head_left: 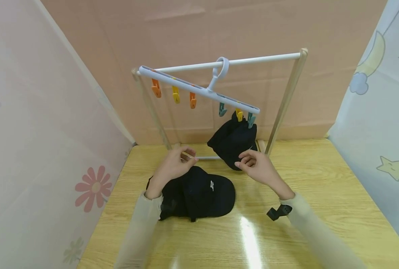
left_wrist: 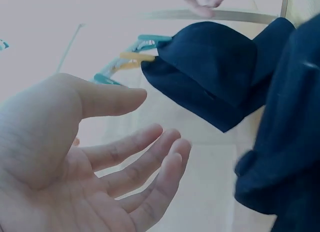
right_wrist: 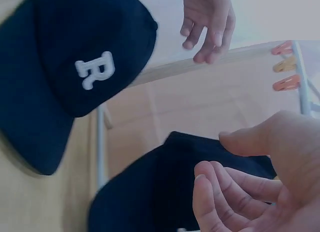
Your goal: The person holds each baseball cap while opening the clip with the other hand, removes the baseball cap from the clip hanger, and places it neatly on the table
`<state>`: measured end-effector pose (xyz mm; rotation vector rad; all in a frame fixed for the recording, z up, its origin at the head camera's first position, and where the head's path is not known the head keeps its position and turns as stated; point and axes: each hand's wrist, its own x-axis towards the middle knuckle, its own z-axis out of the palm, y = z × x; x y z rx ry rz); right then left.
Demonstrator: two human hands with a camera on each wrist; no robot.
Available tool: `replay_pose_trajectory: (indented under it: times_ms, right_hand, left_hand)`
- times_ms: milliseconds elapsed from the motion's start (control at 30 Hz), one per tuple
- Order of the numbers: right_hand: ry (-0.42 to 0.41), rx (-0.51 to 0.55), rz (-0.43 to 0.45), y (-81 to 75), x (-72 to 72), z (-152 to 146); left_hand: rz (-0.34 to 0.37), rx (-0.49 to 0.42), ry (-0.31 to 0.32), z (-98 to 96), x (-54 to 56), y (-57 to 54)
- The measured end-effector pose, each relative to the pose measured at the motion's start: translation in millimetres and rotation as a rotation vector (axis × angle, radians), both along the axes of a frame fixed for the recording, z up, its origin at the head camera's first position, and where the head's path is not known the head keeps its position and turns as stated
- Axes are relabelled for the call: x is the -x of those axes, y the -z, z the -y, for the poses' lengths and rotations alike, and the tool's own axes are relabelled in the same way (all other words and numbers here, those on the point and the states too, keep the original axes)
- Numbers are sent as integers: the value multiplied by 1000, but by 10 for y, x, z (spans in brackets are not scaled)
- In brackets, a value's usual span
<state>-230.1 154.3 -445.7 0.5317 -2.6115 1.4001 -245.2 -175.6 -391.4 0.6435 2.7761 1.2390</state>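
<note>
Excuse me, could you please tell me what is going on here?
A person is working with caps at a hanger hooked over a white bar. One dark cap hangs near its right end, held by a yellow clip and a teal clip. The right hand is near that cap, holding nothing. The left hand, also holding nothing, is above another dark cap with a white letter, lying on the table.

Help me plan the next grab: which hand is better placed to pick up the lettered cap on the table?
Probably the left hand: it is empty and appears nearer the lettered cap, while the right hand is by the hanging cap.
</note>
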Motion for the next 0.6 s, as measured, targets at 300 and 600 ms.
replay_pose_trajectory:
  times_ms: [300,600]
  right_hand:
    - [57,38,-79,-321,88,-9]
    - [82,125,-169,-507,167,-1]
  left_hand:
    - [-35,-13,42,-142,139,-139]
    - [-49,-13,43,-340,257,-241]
